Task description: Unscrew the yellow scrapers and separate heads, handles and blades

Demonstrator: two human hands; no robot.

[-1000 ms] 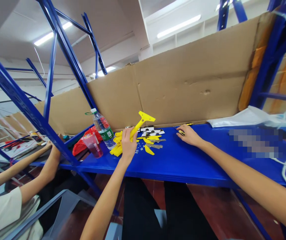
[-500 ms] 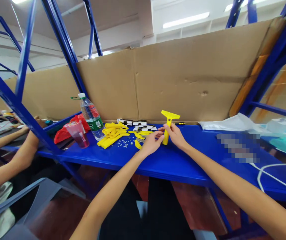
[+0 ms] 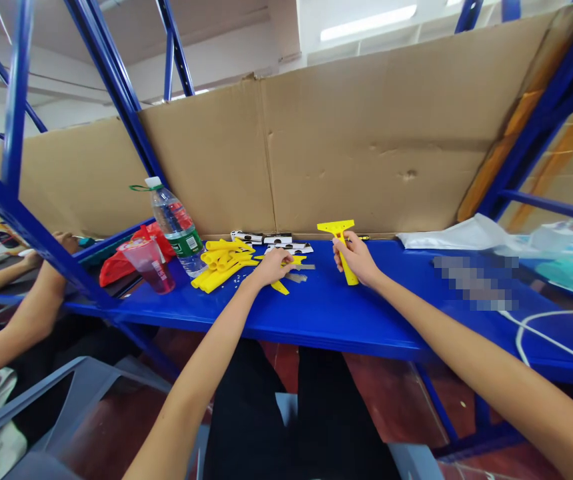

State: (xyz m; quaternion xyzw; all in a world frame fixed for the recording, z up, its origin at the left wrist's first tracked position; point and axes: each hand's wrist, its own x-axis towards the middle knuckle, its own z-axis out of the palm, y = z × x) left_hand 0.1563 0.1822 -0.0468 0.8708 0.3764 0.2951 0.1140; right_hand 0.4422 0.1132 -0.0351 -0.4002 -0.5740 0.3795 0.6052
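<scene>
Our right hand (image 3: pixel 355 259) is wrapped around the handle of a yellow plastic T-shaped scraper (image 3: pixel 340 241), holding it upright with its wide flat head above the fingers and its lower end resting on the glossy blue bench (image 3: pixel 366 320). Our left hand (image 3: pixel 272 265) lies palm down on the bench, well to the left of the right one, fingers loosely curled over small yellow plastic pieces (image 3: pixel 280 287) and thin grey metal blades (image 3: pixel 296 276); we cannot tell whether it actually grips any of them.

Just left of our left hand lies a heap of yellow plastic handles (image 3: pixel 221 260), and behind the hand a row of small black-and-white printed cards (image 3: pixel 266 238) runs along the foot of the brown cardboard wall (image 3: pixel 356 133). Further left stand a clear plastic water bottle with a green label (image 3: pixel 175 225) and a clear cup of red drink (image 3: pixel 150 265), with a red plastic bag (image 3: pixel 116 263) behind them. To the right of our right hand, against the cardboard, rests a white plastic sheet (image 3: pixel 456 235), and a white cable (image 3: pixel 546 333) curves across the bench near the right edge.

At the far left, beyond a blue steel rack post (image 3: pixel 31 230), another person's arm (image 3: pixel 31 320) reaches onto the neighbouring surface.
</scene>
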